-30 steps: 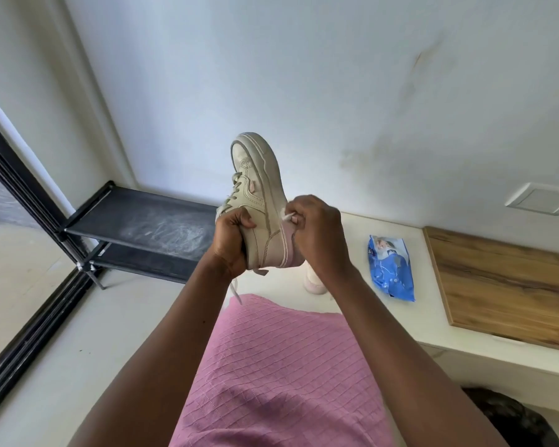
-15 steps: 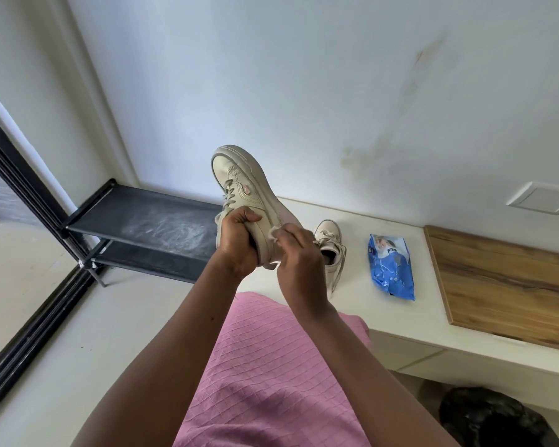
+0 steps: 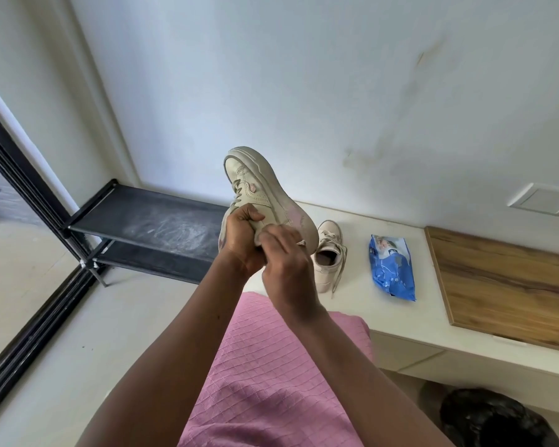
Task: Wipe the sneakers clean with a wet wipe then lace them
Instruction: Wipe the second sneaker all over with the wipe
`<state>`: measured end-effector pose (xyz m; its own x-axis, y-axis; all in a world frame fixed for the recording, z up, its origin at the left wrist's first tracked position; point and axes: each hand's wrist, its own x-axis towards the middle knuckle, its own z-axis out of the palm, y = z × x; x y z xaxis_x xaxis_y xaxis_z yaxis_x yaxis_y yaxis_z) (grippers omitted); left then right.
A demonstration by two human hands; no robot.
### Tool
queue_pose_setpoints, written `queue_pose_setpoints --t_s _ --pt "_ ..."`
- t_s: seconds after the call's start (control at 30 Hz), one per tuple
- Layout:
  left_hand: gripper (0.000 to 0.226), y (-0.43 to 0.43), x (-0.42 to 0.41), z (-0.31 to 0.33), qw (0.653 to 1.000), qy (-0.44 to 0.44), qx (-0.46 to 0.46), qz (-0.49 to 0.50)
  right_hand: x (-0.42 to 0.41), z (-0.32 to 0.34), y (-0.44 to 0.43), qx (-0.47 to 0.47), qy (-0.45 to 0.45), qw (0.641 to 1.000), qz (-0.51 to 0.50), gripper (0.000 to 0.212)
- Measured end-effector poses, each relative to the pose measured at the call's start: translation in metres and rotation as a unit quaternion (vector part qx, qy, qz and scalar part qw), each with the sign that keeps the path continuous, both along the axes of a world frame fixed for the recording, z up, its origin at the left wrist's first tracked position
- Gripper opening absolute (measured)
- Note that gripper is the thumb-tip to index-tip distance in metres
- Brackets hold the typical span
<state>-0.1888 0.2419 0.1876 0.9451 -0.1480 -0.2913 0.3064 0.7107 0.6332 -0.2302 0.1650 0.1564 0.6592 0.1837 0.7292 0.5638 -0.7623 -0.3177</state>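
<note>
Left hand [image 3: 239,233] grips the raised sneaker [image 3: 262,188] near its heel end, fingers curled tight round the upper. The right hand [image 3: 288,269] is pressed to the same end just beside it, fingers bent, pinching a small pale scrap [image 3: 300,242] that is too small to tell wipe from lace tip. The sneaker is in the air, toe up, its thick sole turned right; both hands hide its heel and opening.

Far left of the sneaker a black door frame [image 3: 20,175] is cut by the edge. Nearer, still left, stands a black two-shelf shoe rack [image 3: 149,221] with a dusty top. Below the sneaker is pink quilted fabric [image 3: 271,366] on the person's lap. Just right of the sneaker, partly behind the right hand, the second sneaker [image 3: 328,253] sits upright on a white ledge [image 3: 400,324], a loose lace trailing. Further right lies a blue wet-wipe pack [image 3: 391,266], its print unreadable, then a wooden board [image 3: 504,279] cut off at the edge. Low and far right, a dark crumpled shape [image 3: 497,421] cannot be identified.
</note>
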Motion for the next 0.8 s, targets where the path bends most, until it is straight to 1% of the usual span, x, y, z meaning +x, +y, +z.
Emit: queue_pose_setpoints --t_s 0.07,0.13,0.27,0.37,0.47,0.53,0.57,0.63,0.7,0.8 --pt "0.03 0.002 0.0 -0.001 1.0 0.002 -0.002 0.015 -0.008 -0.005 -0.004 -0.036 -0.009 0.998 0.043 0.028" --pt "0.037 0.005 0.002 -0.002 1.0 0.005 -0.006 0.021 -0.009 -0.008 -0.014 -0.067 -0.026 0.996 0.059 0.026" --pt "0.051 0.007 -0.002 -0.001 1.0 0.003 0.01 0.004 0.006 0.002 -0.026 -0.05 -0.031 0.998 0.009 0.021" --pt "0.056 0.006 -0.004 -0.002 0.999 -0.004 0.036 -0.011 0.024 0.022 -0.015 -0.015 0.027 0.999 -0.024 0.018" --pt "0.038 0.003 -0.007 -0.005 0.997 -0.016 0.07 -0.032 0.042 0.044 -0.009 0.038 0.105 0.993 -0.046 0.021" --pt "0.041 0.002 -0.008 -0.001 0.996 -0.026 0.074 -0.046 0.048 0.051 -0.011 0.051 0.151 0.986 -0.057 0.02" --pt "0.039 0.002 -0.008 0.0 0.996 -0.028 0.072 -0.044 0.046 0.051 -0.012 0.05 0.151 0.986 -0.057 0.022" --pt "0.028 0.004 -0.006 0.002 0.997 -0.023 0.065 -0.039 0.037 0.046 -0.011 0.037 0.113 0.992 -0.044 0.025" --pt "0.033 0.006 -0.002 0.001 0.997 -0.009 0.073 -0.03 0.024 0.036 -0.013 0.019 0.084 0.996 -0.016 0.028" --pt "0.037 0.009 0.003 -0.004 0.999 -0.014 0.048 0.01 0.009 0.022 -0.024 0.003 0.082 0.996 0.028 0.022"
